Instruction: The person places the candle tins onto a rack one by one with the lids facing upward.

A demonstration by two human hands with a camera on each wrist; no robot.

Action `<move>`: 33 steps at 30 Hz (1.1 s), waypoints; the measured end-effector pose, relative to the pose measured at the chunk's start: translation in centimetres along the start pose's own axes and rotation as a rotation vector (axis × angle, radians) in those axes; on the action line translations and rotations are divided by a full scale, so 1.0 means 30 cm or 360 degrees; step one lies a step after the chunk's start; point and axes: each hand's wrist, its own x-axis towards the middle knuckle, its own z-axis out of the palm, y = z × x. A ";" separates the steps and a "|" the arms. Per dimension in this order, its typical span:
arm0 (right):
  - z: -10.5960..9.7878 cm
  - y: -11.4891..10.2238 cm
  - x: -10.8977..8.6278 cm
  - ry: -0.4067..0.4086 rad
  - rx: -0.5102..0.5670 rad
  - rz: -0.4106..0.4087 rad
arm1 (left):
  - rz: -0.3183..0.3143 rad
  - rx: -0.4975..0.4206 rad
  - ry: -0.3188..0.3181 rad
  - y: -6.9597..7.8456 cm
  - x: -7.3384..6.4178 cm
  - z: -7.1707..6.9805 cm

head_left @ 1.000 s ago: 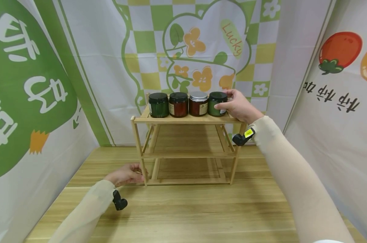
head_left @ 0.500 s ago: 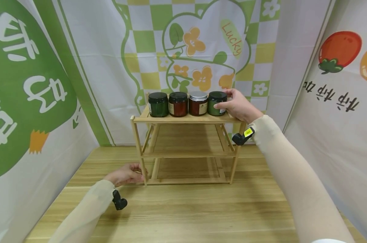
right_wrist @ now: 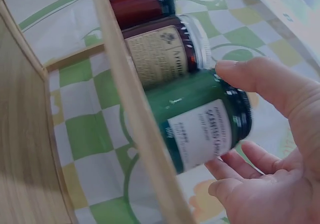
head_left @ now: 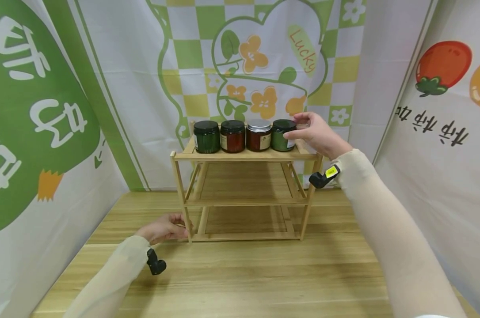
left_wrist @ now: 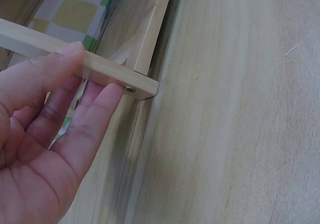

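A wooden three-tier rack (head_left: 244,157) stands on the table. Along its top shelf is a row of jars: a green jar (head_left: 206,142), a red-brown jar (head_left: 233,140), a dark red jar with a silver lid (head_left: 258,140), and another green jar (head_left: 280,142) at the right end. My right hand (head_left: 321,136) is beside that last jar, fingers spread apart. In the right wrist view, its thumb (right_wrist: 260,77) is by the black lid, the other fingers behind the labelled side. Low on the left, my left hand (head_left: 162,229) pinches the rack's front leg (left_wrist: 107,70) between thumb and fingers.
The rack sits on a wood-grain table (head_left: 248,278). Behind it hangs a printed cloth (head_left: 136,88) with checks and flowers, and printed cloth walls also close in the left and right sides.
My right hand has loosened from the right-end green jar and drawn slightly to the right. The left hand stays on the rack's leg, and the jars stand where they were.
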 end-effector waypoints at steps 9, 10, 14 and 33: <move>-0.061 -0.023 -0.058 0.0016 0.0106 -0.0071 | -0.0008 0.0002 0.0014 0.004 0.000 0.008; -0.067 -0.026 -0.066 0.0018 0.0132 -0.0080 | -0.0005 0.0005 0.0011 0.005 0.000 0.007; -0.095 -0.028 -0.098 0.0031 0.0232 -0.0110 | -0.0016 -0.0002 0.0016 0.007 0.001 0.006; -0.237 0.117 -0.218 0.0168 0.0072 -0.0093 | -0.0017 -0.0004 0.0049 0.000 0.001 0.007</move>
